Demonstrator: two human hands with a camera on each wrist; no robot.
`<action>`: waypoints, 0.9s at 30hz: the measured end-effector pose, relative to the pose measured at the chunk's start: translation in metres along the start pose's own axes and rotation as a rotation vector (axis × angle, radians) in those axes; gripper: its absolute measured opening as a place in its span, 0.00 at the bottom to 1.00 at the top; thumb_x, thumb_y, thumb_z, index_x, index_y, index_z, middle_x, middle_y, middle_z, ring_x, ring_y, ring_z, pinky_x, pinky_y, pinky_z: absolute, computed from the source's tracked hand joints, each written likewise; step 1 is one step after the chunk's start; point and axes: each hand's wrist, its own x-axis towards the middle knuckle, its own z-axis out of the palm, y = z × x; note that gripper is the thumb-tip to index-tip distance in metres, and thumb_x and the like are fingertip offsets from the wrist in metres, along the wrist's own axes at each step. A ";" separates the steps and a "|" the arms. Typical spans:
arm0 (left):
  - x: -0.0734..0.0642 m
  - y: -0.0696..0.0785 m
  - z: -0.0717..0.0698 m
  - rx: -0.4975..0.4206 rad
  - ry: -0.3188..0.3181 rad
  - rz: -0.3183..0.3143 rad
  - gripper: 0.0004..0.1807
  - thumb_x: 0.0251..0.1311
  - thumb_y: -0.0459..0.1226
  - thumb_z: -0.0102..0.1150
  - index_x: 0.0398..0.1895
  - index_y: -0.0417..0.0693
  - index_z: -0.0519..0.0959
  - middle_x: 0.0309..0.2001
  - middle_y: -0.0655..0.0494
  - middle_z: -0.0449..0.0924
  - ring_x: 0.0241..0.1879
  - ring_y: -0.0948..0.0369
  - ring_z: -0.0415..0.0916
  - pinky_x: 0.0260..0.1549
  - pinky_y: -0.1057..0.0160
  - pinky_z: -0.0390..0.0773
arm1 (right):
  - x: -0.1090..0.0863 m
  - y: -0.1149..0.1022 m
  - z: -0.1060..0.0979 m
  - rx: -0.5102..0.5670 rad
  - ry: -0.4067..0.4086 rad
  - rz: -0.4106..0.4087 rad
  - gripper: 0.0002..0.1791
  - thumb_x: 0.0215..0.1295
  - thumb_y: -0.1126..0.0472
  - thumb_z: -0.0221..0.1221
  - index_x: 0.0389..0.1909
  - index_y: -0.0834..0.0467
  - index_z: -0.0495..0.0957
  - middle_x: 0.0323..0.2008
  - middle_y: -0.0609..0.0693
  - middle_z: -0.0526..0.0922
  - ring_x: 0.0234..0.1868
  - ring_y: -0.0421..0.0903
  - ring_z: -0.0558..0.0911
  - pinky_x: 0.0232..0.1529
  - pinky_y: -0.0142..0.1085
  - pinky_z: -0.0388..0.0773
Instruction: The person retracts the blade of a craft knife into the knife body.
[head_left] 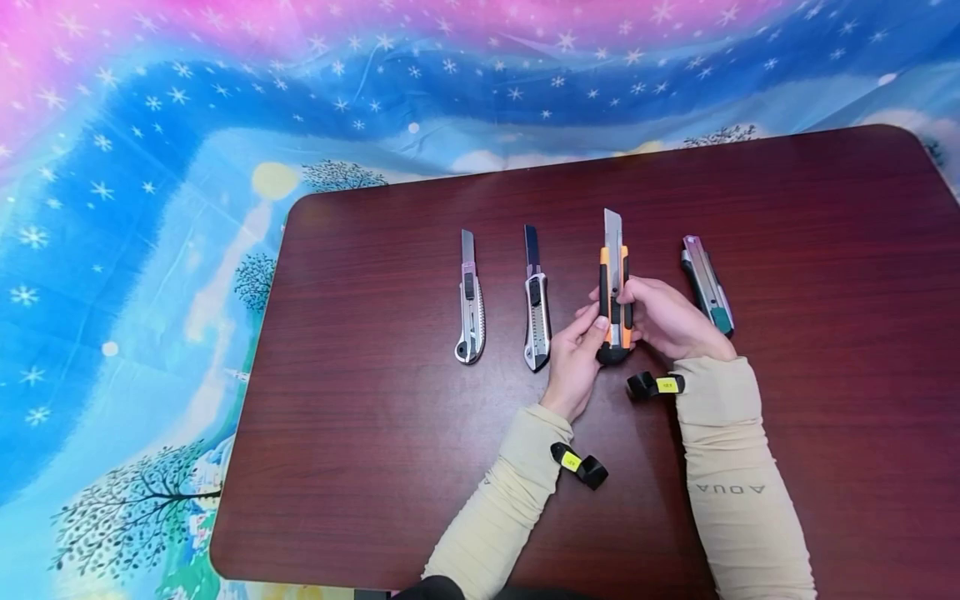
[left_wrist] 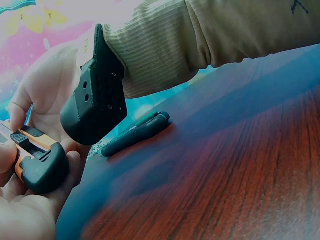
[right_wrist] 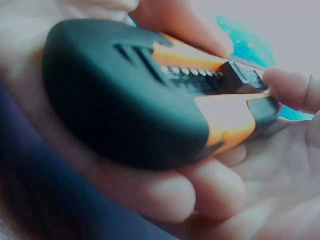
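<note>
An orange-and-black utility knife (head_left: 616,312) is held between both hands above the table, its wide blade (head_left: 612,229) out and pointing to the far side. My left hand (head_left: 576,358) grips the lower handle, thumb on its side. From the right, my right hand (head_left: 667,317) holds the handle higher up. In the right wrist view, a thumb (right_wrist: 290,89) touches or nearly touches the black slider (right_wrist: 243,76) beside the toothed track, and fingers curl under the handle. The black end cap (left_wrist: 47,172) faces the left wrist camera.
Left of the hands lie a silver utility knife (head_left: 469,312) with its blade out and another silver one (head_left: 537,325) with a dark blade. A green-and-black cutter (head_left: 707,283) lies right, no blade visible. The dark red table (head_left: 360,433) stands before a snowflake-patterned cloth (head_left: 247,92).
</note>
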 end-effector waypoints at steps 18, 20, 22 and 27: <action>0.001 -0.003 -0.001 0.020 0.016 0.014 0.21 0.71 0.32 0.47 0.66 0.39 0.69 0.63 0.45 0.74 0.55 0.50 0.78 0.50 0.57 0.82 | 0.003 0.002 -0.001 0.048 -0.014 0.022 0.21 0.64 0.69 0.33 0.47 0.60 0.73 0.40 0.49 0.88 0.42 0.43 0.86 0.31 0.32 0.78; 0.001 -0.003 -0.001 0.024 0.016 0.018 0.21 0.71 0.31 0.47 0.66 0.38 0.69 0.63 0.44 0.73 0.55 0.52 0.77 0.50 0.57 0.82 | 0.003 0.002 -0.001 0.049 -0.015 0.025 0.20 0.64 0.69 0.34 0.47 0.61 0.73 0.40 0.49 0.88 0.42 0.43 0.86 0.31 0.32 0.78; 0.001 -0.004 -0.001 0.032 0.017 0.022 0.22 0.70 0.31 0.48 0.66 0.37 0.68 0.63 0.42 0.73 0.55 0.53 0.77 0.51 0.58 0.81 | 0.003 0.002 -0.002 0.050 -0.015 0.027 0.20 0.64 0.69 0.34 0.48 0.62 0.73 0.40 0.49 0.88 0.42 0.43 0.86 0.30 0.32 0.78; 0.002 -0.006 -0.002 0.053 0.024 0.033 0.22 0.70 0.31 0.49 0.65 0.36 0.69 0.61 0.37 0.74 0.55 0.54 0.77 0.51 0.58 0.81 | 0.003 0.003 -0.002 0.042 -0.013 0.026 0.20 0.64 0.69 0.35 0.48 0.63 0.73 0.41 0.49 0.88 0.42 0.43 0.85 0.31 0.32 0.78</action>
